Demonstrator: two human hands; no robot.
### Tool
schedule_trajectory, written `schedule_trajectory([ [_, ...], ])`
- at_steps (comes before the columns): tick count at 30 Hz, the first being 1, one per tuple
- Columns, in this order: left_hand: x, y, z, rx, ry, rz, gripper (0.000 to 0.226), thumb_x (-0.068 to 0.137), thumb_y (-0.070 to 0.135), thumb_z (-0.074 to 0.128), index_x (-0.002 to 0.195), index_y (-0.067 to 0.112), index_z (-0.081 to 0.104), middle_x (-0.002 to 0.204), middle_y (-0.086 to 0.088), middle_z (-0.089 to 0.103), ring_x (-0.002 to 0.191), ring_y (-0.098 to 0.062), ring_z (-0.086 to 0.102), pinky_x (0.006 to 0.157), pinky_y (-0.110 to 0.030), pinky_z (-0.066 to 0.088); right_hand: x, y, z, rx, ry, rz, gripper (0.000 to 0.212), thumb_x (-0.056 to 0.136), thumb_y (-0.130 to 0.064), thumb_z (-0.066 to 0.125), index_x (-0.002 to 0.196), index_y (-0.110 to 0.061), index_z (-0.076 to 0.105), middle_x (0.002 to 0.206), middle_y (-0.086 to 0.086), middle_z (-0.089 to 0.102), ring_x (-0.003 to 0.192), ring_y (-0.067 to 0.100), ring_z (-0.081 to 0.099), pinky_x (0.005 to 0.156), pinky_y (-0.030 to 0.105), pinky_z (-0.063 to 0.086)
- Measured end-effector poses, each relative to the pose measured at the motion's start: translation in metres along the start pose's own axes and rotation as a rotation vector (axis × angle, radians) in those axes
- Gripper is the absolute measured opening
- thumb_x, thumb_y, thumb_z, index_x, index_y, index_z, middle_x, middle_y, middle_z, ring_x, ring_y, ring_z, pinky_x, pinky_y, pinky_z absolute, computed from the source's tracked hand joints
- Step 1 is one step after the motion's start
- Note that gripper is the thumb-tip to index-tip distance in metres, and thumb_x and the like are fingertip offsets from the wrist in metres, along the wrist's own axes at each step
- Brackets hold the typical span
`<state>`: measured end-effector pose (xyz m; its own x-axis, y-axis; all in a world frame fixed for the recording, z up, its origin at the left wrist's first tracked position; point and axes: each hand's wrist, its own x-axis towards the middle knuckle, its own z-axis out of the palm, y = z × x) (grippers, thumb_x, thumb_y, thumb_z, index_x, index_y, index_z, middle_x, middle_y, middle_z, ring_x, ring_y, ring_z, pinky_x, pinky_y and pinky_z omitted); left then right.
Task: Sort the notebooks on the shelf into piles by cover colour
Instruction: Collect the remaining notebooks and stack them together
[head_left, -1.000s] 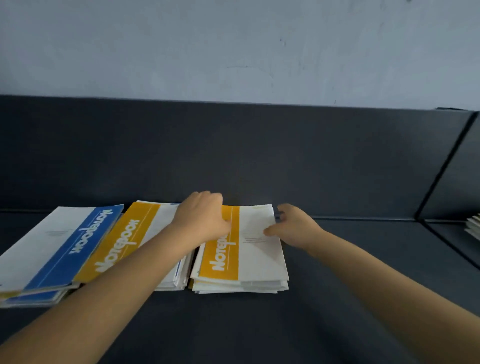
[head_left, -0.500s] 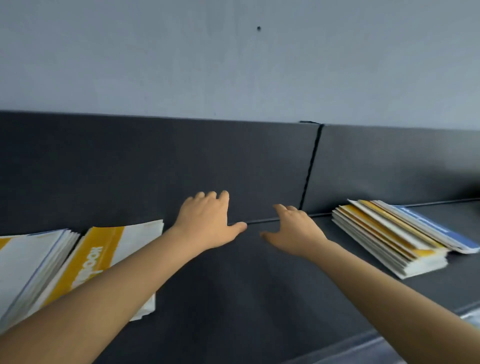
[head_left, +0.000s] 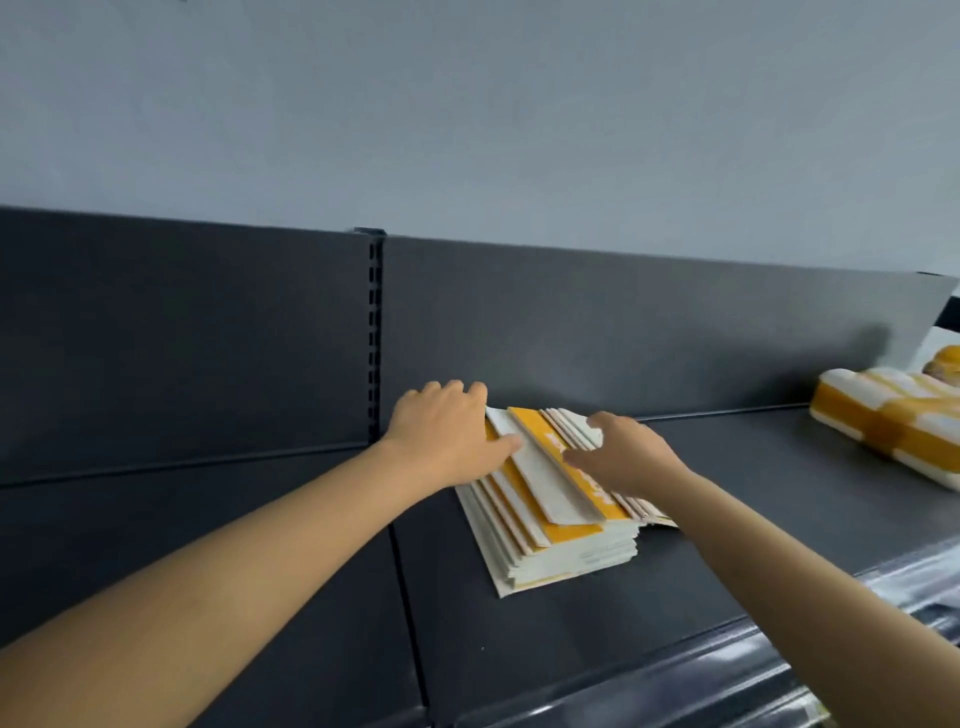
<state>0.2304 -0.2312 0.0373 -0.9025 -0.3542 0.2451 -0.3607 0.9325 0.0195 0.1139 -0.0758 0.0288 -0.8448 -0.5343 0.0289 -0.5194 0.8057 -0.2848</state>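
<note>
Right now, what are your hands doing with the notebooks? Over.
Left hand at left edge of notebook stack, grip unclear. Right hand flat on top. Covers orange and white. Nothing in the way; yellow-white packs far right.

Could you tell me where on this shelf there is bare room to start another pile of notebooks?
The widest bare stretch of shelf lies left of the notebook pile, past the seam. A smaller patch lies between the pile and the yellow-and-white packs on the right. It is crowded at the pile itself, where the left hand and right hand both rest.
</note>
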Motion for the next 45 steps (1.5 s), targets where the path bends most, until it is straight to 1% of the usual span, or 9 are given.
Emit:
schedule_trajectory([
  [6, 0.045, 0.029, 0.012, -0.256, -0.185, -0.061, 0.055, 0.089, 0.059, 0.049, 0.122, 0.014, 0.049, 0.116, -0.004, 0.058, 0.106, -0.025, 0.055, 0.073, -0.032, 0.043, 0.043, 0.087, 0.002, 0.210, -0.114, 0.363, 0.054, 0.078, -0.055, 0.066, 0.100, -0.007, 0.057, 0.091, 0.005, 0.058, 0.074, 0.017, 0.052, 0.064, 0.027, 0.038],
  [10, 0.071, 0.034, 0.021, -0.479, -0.376, -0.236, 0.047, 0.084, 0.056, 0.060, 0.094, 0.011, 0.052, 0.078, -0.003, 0.053, 0.073, -0.022, 0.060, 0.066, -0.026, 0.044, 0.070, 0.127, 0.000, 0.382, -0.161, 0.497, 0.070, 0.066, -0.051, 0.081, 0.111, -0.003, 0.059, 0.111, 0.011, 0.061, 0.098, 0.028, 0.057, 0.085, 0.037, 0.047],
  [13, 0.084, 0.039, 0.032, -0.697, -0.412, -0.386, 0.050, 0.081, 0.046, 0.073, 0.109, 0.010, 0.051, 0.103, -0.007, 0.055, 0.093, -0.022, 0.064, 0.083, -0.031, 0.056, 0.087, 0.137, -0.007, 0.503, -0.261, 0.491, 0.071, 0.061, -0.040, 0.087, 0.115, -0.006, 0.056, 0.118, 0.009, 0.058, 0.111, 0.033, 0.056, 0.094, 0.044, 0.049],
  [18, 0.095, 0.064, 0.051, -1.141, -0.373, -0.581, 0.079, 0.063, 0.032, 0.088, 0.127, 0.008, 0.050, 0.132, 0.000, 0.055, 0.121, -0.020, 0.053, 0.103, -0.035, 0.042, 0.113, 0.144, -0.010, 0.549, -0.507, 0.356, 0.059, 0.059, -0.020, 0.091, 0.107, -0.008, 0.060, 0.102, 0.009, 0.067, 0.084, 0.022, 0.063, 0.070, 0.032, 0.053],
  [26, 0.109, 0.121, 0.076, -1.038, -0.180, -0.661, 0.069, 0.065, 0.025, 0.088, 0.124, 0.009, 0.056, 0.114, -0.006, 0.069, 0.093, -0.021, 0.070, 0.081, -0.035, 0.058, 0.117, 0.135, -0.001, 0.694, -0.717, 0.147, 0.032, 0.074, -0.012, 0.079, 0.102, -0.012, 0.063, 0.094, 0.003, 0.068, 0.077, 0.017, 0.064, 0.061, 0.026, 0.051],
  [30, 0.094, 0.119, 0.060, -0.441, -0.240, -0.705, 0.079, 0.074, 0.063, 0.070, 0.135, 0.017, 0.048, 0.140, -0.008, 0.043, 0.129, -0.027, 0.040, 0.100, -0.038, 0.038, 0.115, 0.131, 0.000, 0.665, -0.691, 0.099, 0.052, 0.065, -0.020, 0.086, 0.111, -0.017, 0.062, 0.117, -0.001, 0.062, 0.111, 0.020, 0.055, 0.089, 0.034, 0.046],
  [33, 0.089, 0.112, 0.046, -0.731, -0.341, -0.795, 0.062, 0.076, 0.048, 0.077, 0.125, 0.014, 0.057, 0.122, -0.010, 0.062, 0.111, -0.027, 0.060, 0.095, -0.040, 0.049, 0.110, 0.122, -0.003, 0.692, -0.709, 0.107, 0.048, 0.065, -0.020, 0.086, 0.108, -0.019, 0.063, 0.114, 0.000, 0.063, 0.110, 0.020, 0.056, 0.097, 0.038, 0.045],
  [38, 0.084, 0.105, 0.028, -1.016, -0.325, -0.880, 0.035, 0.076, 0.010, 0.081, 0.108, 0.005, 0.066, 0.101, -0.017, 0.073, 0.094, -0.033, 0.071, 0.093, -0.047, 0.053, 0.109, 0.112, -0.006, 0.793, -0.761, 0.131, 0.038, 0.069, -0.017, 0.084, 0.102, -0.016, 0.065, 0.110, 0.007, 0.067, 0.090, 0.021, 0.064, 0.079, 0.034, 0.049],
  [45, 0.073, 0.090, 0.026, -1.264, -0.230, -0.891, 0.019, 0.081, -0.005, 0.071, 0.096, 0.005, 0.066, 0.095, -0.016, 0.071, 0.075, -0.028, 0.068, 0.063, -0.038, 0.053, 0.104, 0.088, 0.007, 0.794, -0.717, 0.087, 0.093, 0.039, -0.032, 0.095, 0.122, -0.023, 0.054, 0.129, 0.002, 0.056, 0.115, 0.027, 0.056, 0.102, 0.045, 0.042],
])
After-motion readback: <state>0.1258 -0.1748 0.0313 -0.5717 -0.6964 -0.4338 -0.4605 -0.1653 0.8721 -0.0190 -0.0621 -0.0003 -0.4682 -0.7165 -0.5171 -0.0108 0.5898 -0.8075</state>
